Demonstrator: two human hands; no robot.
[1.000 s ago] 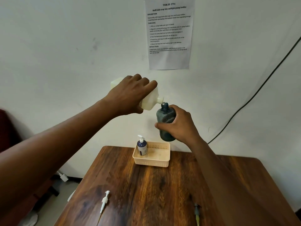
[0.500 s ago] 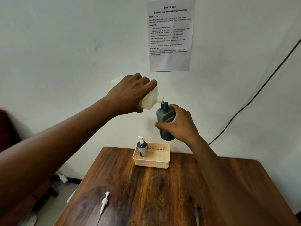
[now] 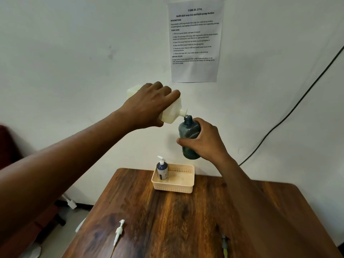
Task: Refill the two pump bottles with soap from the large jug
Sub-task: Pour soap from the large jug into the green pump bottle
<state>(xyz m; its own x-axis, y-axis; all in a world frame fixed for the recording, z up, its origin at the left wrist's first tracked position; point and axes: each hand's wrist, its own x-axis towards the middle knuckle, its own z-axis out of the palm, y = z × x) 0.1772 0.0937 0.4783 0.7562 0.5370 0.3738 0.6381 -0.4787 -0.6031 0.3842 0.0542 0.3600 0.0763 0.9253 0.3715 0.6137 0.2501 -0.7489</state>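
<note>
Left hand point(image 3: 149, 105) grips the jug point(image 3: 173, 112) from above, fingers curled over its top side, thumb under. Jug is tipped, spout pointing down and to the right of the left grip. Right hand point(image 3: 202, 140) wraps the dark bottle point(image 3: 189, 135) around its middle, thumb across the front, fingers hidden behind. Bottle is held roughly upright, slightly tilted, mouth open with no pump on it. Jug spout sits just above the bottle mouth, touching or nearly so; cannot tell which. Flow of soap is too small to make out. Both held in the air above the worktop point(image 3: 186, 220), in front of the wall.

Below the right grip, well apart from it, a basket point(image 3: 173, 187) stands at the far edge of the worktop. 1 blue bottle point(image 3: 162, 170) with a white pump stands upright in the basket's left end. Below the left grip and nearer the camera, 1 loose white pump point(image 3: 118, 231) lies on the worktop near its left edge. Under the right forearm a second pump-like piece point(image 3: 224, 244) lies at the near edge, yellowish tube, partly cut off by the frame.

Above both grips a printed sheet point(image 3: 195, 40) is stuck on the wall. A black cable point(image 3: 290, 112) runs diagonally down the wall to the right of the right grip.
</note>
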